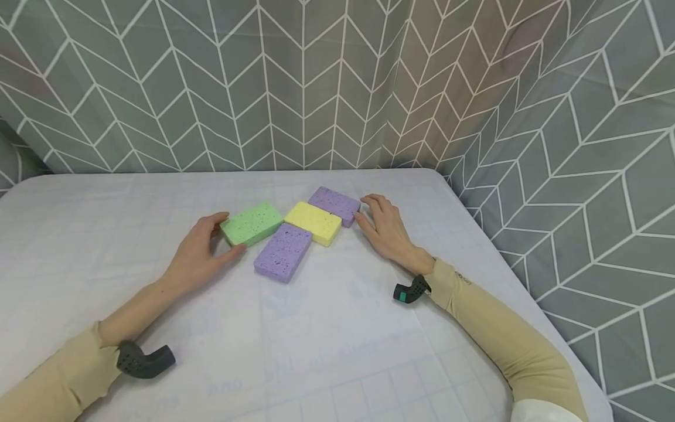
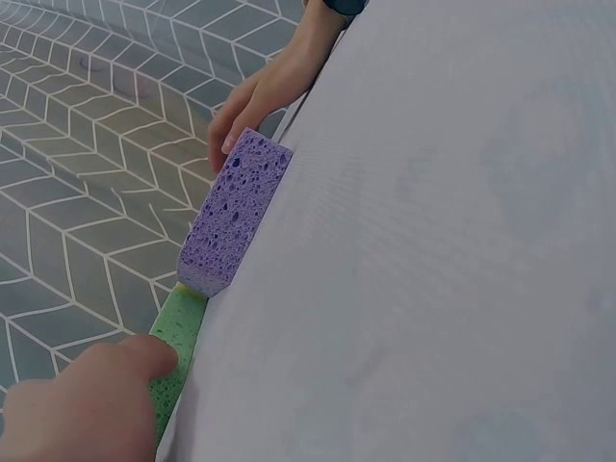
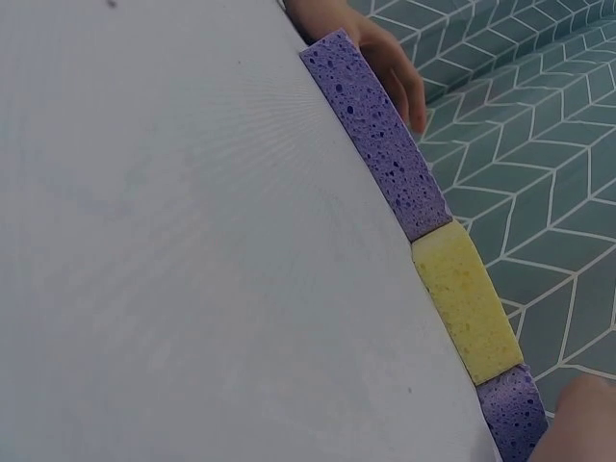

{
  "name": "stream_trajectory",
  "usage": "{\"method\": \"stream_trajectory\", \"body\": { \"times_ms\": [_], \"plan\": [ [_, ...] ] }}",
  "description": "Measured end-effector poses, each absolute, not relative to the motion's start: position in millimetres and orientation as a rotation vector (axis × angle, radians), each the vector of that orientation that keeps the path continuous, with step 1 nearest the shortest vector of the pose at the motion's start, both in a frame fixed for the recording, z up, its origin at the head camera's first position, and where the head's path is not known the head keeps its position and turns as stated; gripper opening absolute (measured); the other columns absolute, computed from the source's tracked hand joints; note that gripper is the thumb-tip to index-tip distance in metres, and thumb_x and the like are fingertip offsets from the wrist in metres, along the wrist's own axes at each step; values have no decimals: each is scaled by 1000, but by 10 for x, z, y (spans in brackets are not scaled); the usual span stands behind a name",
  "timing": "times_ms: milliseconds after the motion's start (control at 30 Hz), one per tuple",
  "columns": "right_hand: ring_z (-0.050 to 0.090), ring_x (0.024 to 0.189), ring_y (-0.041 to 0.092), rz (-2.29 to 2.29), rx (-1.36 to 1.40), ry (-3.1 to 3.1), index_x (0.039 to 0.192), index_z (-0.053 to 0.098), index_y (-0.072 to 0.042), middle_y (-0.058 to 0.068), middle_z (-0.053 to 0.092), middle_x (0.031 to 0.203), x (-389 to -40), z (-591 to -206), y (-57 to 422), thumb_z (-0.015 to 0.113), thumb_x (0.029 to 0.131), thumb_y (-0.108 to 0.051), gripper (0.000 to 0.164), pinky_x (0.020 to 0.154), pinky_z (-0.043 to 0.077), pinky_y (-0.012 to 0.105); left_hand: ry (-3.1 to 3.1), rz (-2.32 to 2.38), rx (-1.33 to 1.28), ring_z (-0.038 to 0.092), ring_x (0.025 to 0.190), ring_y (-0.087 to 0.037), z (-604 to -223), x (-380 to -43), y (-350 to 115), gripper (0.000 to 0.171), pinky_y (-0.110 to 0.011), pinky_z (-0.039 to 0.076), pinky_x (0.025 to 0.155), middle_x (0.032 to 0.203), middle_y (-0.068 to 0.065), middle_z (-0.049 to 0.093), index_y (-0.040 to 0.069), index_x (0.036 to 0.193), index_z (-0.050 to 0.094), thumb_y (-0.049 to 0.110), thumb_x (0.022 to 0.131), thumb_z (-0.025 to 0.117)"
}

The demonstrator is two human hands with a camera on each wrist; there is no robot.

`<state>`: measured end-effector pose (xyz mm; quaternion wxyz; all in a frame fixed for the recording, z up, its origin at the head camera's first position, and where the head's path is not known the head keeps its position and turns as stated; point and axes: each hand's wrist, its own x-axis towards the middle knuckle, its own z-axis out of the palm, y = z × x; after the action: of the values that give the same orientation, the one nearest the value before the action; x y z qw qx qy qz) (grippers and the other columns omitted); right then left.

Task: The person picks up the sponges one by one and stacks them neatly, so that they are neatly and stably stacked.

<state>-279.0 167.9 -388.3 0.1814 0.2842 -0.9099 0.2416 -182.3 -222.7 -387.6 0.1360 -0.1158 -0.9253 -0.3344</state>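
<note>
In the head view my left hand [image 1: 197, 251] holds the left end of a green sponge [image 1: 253, 223], thumb on its near side and fingers at its far corner. A yellow sponge [image 1: 313, 223] lies in the middle of the group. One purple sponge [image 1: 283, 253] lies in front, beside the green and yellow ones. Behind and right of the yellow one lies another purple sponge [image 1: 334, 205]. At its right end rests my right hand [image 1: 387, 228], thumb and fingertips at the edge, fingers loosely bent. In the right wrist view, only part of that far purple sponge [image 3: 515, 414] shows.
A white covered table [image 1: 327, 340] carries the sponges, all lying flat and close together. Grey curtains [image 1: 237, 88] with a white line pattern hang behind and along the right side. Each wrist bears a black camera mount [image 1: 145, 358].
</note>
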Motion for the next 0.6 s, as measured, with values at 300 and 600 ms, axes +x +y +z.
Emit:
{"method": "stream_trajectory", "body": {
  "times_ms": [300,600],
  "plan": [
    [47,130,35,674,808,-2566,138,49,1,19,49,140,-2798,-3893,1682,48,103,-31,47,104,43,52,-2627,-1000,-301,53,120,-42,-3865,-1816,-2223,72,-60,47,101,137,-25,53,-2,142,44,28,87,78],
    [49,128,34,678,835,-2513,137,52,1,19,52,139,-2797,-3896,1681,51,102,-28,45,104,43,51,-2562,-1003,-296,55,120,-45,-3869,-1814,-2219,65,-62,48,101,133,-24,56,-2,137,50,22,85,79]
  ]
}}
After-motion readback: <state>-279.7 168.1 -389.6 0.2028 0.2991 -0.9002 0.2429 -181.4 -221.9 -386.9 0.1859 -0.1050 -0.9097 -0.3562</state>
